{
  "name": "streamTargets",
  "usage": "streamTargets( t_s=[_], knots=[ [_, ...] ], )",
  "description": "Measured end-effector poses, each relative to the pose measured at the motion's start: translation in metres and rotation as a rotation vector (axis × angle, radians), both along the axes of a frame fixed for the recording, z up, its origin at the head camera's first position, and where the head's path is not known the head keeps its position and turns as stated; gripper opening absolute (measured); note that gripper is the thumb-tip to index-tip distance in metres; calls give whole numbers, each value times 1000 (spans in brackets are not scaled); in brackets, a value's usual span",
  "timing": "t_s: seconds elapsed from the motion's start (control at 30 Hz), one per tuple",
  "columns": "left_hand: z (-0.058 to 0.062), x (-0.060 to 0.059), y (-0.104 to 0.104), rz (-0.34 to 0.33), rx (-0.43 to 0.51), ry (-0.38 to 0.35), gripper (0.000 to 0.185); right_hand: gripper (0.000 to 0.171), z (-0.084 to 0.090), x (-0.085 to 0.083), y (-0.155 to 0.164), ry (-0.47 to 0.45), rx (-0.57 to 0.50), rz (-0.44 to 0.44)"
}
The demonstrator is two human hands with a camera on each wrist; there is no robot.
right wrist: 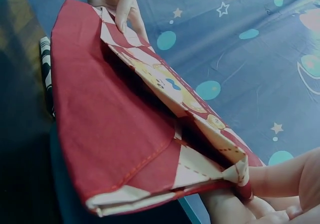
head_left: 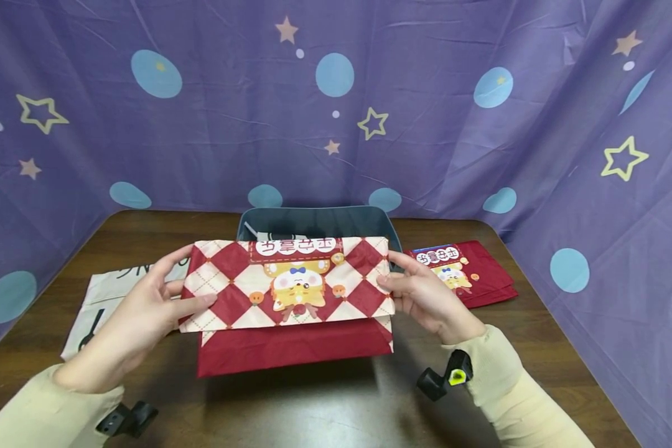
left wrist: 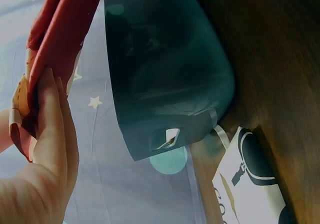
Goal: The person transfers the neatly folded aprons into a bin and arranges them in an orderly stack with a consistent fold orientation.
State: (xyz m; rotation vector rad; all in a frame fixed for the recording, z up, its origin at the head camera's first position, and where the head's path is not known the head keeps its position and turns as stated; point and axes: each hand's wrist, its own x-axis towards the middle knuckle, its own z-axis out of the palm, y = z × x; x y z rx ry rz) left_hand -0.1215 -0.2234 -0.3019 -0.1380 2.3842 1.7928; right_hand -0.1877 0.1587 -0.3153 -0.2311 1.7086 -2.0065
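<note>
Seen left to right: white bag (head_left: 98, 298) flat on worktop (head_left: 325, 404); left hand (head_left: 140, 317) pinching left edge of red checked bag (head_left: 288, 286), held folded above worktop, before dark bin (head_left: 313, 221); right hand (head_left: 425, 295) pinching right edge; second red bag (head_left: 465, 270) lying far right. Likely risk: fold springing open or slipping, given grip at edges only.

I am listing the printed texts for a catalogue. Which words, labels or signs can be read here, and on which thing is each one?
Held red-checked paper bag: white characters on the top banner, too stylised to read.
Second red bag: same banner, too small.
White bag: black letters, mostly hidden; the left wrist view shows perhaps "CO".
</note>
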Motion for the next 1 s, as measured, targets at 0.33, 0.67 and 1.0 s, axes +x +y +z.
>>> streamTargets(
  t_s=[0.33, 0.67, 1.0],
  knots=[
    [0, -3, 1, 6, 28, -17, 96, 62, 2, -1, 2, 9, 8, -17],
    [0, -6, 4, -10, -18, -21, 95, 64, -1, -2, 5, -3, -19, -48],
    [3, -11, 2, -49, 29, -2, 92, 64, 3, -3, 3, -26, -86, -110]
  ],
)
